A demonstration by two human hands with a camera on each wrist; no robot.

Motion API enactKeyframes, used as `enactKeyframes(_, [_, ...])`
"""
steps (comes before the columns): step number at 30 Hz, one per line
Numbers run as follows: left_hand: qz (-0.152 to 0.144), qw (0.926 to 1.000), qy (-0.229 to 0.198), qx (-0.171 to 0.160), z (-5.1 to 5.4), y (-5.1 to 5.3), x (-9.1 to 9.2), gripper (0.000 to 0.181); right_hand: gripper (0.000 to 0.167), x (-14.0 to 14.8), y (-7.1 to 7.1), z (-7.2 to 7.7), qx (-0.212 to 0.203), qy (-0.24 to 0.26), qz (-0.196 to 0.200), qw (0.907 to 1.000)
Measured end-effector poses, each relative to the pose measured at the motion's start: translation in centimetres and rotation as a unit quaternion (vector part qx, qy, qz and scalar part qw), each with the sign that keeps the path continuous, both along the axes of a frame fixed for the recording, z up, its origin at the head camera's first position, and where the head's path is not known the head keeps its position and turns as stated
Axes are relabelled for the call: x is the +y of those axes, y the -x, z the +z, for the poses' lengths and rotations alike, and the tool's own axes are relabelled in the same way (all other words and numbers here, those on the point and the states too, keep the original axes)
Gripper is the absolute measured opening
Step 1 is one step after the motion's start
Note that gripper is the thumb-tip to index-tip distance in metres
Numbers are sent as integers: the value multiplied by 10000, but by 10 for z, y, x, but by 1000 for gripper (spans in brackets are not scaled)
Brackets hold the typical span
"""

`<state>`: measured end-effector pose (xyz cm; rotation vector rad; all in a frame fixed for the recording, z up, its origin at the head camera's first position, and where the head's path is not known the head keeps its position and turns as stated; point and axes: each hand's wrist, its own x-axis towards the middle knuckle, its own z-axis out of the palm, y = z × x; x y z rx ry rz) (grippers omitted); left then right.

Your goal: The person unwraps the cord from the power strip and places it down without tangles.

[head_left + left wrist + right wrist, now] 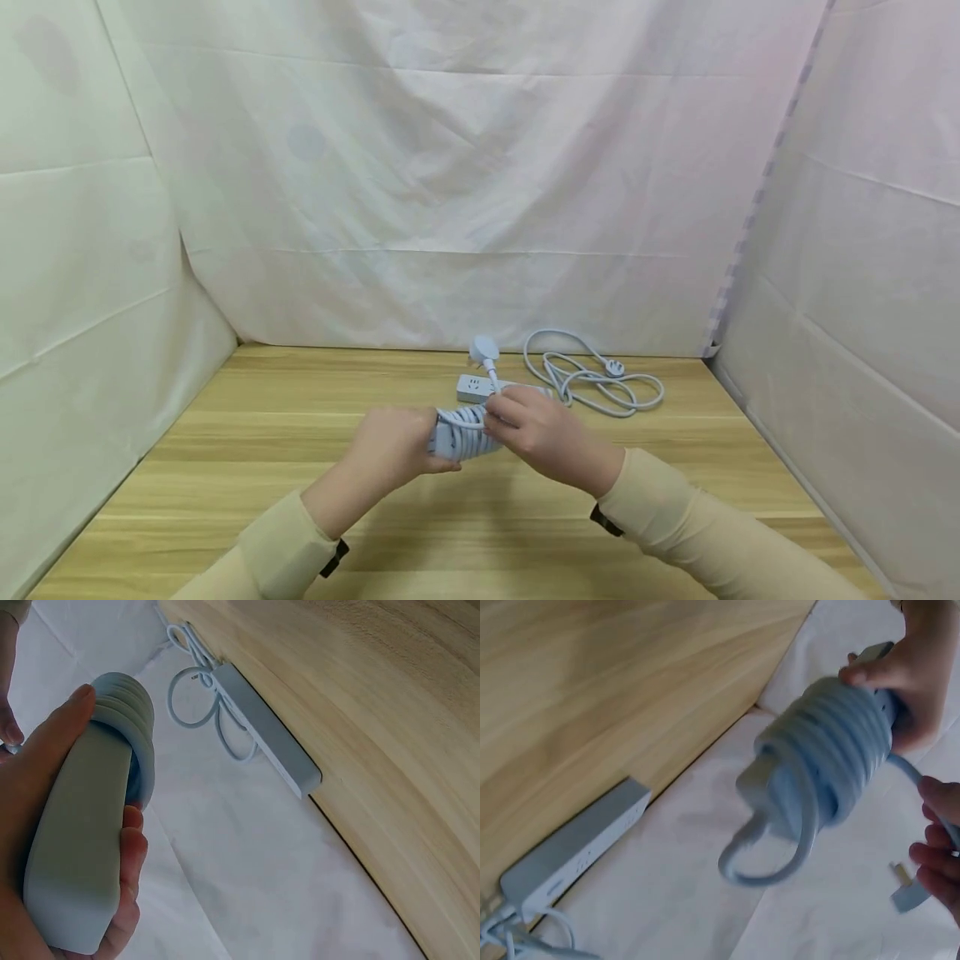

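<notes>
My left hand [397, 440] grips one end of a white power strip [79, 840], its thumb on one side and fingers curled round the other. Several turns of the strip's cord [825, 742] are wound tightly about its body, and a short loop sticks out at the far end in the right wrist view. The loose end of that cord is pinched in my right hand [536, 429], just right of the coil. Beyond those fingers the plug [484, 348] points upward, its pins showing in the right wrist view.
A second white power strip [472, 387] lies on the wooden table [300, 483] behind the hands, partly hidden by the right one. Its loosely looped cord [592, 379] and plug [615, 367] lie to the right. White cloth [450, 183] hangs at the back and both sides.
</notes>
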<state>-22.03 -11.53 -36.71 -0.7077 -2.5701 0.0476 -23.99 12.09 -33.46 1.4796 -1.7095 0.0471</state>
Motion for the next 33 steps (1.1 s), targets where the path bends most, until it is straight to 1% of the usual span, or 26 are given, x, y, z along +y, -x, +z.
enactKeyframes(3, [-210,9996,103,125,0,-2,-2,57,20,6,8,4,81,-92,364,9993])
enactKeyframes(5, [-339,9991,147,191,0,-4,-3,57,20,11,12,6,88,-155,476,9987])
enactKeyframes(8, [-436,9988,175,147,2,-8,-4,57,19,18,18,7,96,-227,502,9984])
enactKeyframes(11, [-546,9981,204,224,3,-14,-4,57,18,23,24,6,122,-163,441,9988])
enactKeyframes(14, [-722,9960,249,458,4,-19,-3,57,22,28,30,1,121,-2,330,9994])
enactKeyframes(16, [-891,9938,220,630,5,-21,-2,57,23,31,34,-2,126,80,210,9997])
enactKeyframes(19, [-1072,9908,85,827,4,-23,-2,58,17,36,38,-9,38,125,42,9999])
enactKeyframes(22, [-1177,9890,-170,880,3,-25,-4,58,17,42,38,-17,-69,88,-123,9999])
enactKeyframes(24, [-1179,9893,-331,795,2,-27,-5,58,23,45,37,-22,-108,131,-156,9997])
enactKeyframes(25, [-1169,9899,-411,684,3,-28,-5,58,27,46,36,-25,-96,165,-157,9997])
enactKeyframes(27, [-1061,9921,-553,389,3,-30,-6,56,31,48,33,-29,-75,261,-105,9996])
enactKeyframes(30, [-767,9937,-811,-132,4,-32,-6,54,32,49,27,-34,-49,401,-36,9992])
enactKeyframes(33, [-423,9909,-1132,-600,6,-32,-7,52,30,50,20,-35,-150,417,-57,9990])
